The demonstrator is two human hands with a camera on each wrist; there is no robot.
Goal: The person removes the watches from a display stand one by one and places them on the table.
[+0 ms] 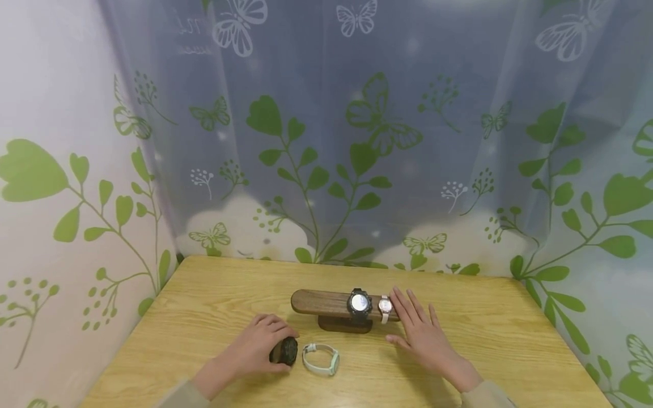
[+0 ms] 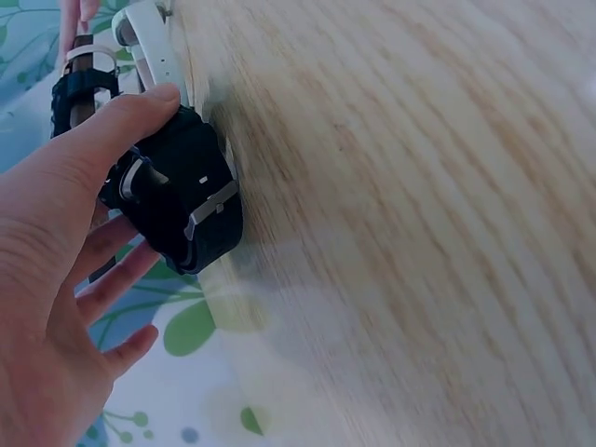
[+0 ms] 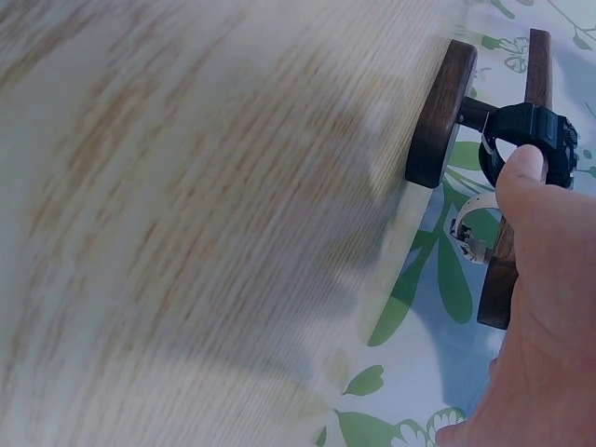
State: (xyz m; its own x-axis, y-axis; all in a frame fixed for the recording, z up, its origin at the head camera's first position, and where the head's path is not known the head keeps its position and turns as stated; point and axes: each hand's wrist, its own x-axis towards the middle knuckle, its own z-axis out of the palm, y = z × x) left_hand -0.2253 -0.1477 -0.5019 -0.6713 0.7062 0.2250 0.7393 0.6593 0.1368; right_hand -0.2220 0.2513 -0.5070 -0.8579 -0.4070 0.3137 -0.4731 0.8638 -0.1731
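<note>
On the left of the table, my left hand grips a black watch, its strap buckled into a loop. The left wrist view shows the thumb across the strap and the other fingers behind it. Just right of it lies a mint-green watch with its band looped. A dark wooden watch stand carries a second black watch and a small white watch toward its right end. With fingers extended, my right hand rests against the bar's right end, beside the white watch.
The light wooden table bears all of these. A curtain printed with leaves and butterflies hangs along the table's back edge and both sides. The stand's base sits on the tabletop under the bar.
</note>
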